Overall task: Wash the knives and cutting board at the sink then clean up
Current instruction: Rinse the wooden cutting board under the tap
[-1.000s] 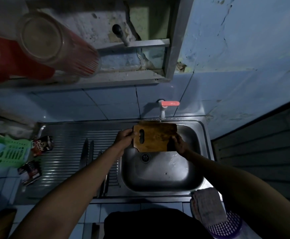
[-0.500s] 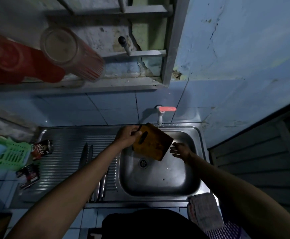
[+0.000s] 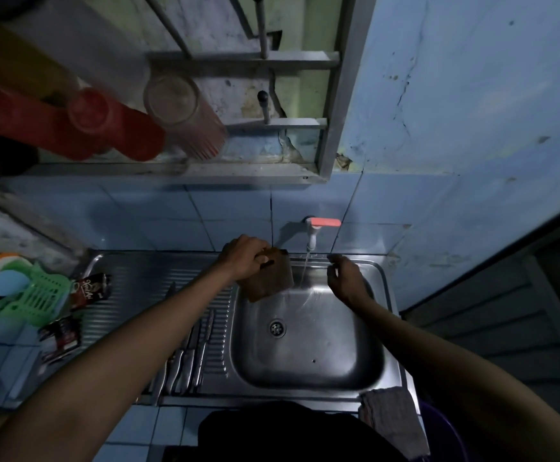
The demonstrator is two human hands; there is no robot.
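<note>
Saw knives (image 3: 190, 353) lying side by side on the ribbed drainboard (image 3: 131, 291), just left of the sink (image 3: 385, 331). Found the left hand (image 3: 243, 256) curled round the top edge of the wooden cutting board (image 3: 267, 283), tilted over the basin's back left corner. Noted a thin stream falling from the tap (image 3: 315, 230) and, just right of it, the right hand (image 3: 347, 280) over the basin, fingers loosely bent and holding nothing.

A dark sachet (image 3: 89, 290) lying at about nine o'clock on the sink's ribbed drainboard (image 3: 145, 295) carries white script lettering, too blurred to read. A second dark packet (image 3: 61, 338) below it shows print that cannot be made out.
</note>
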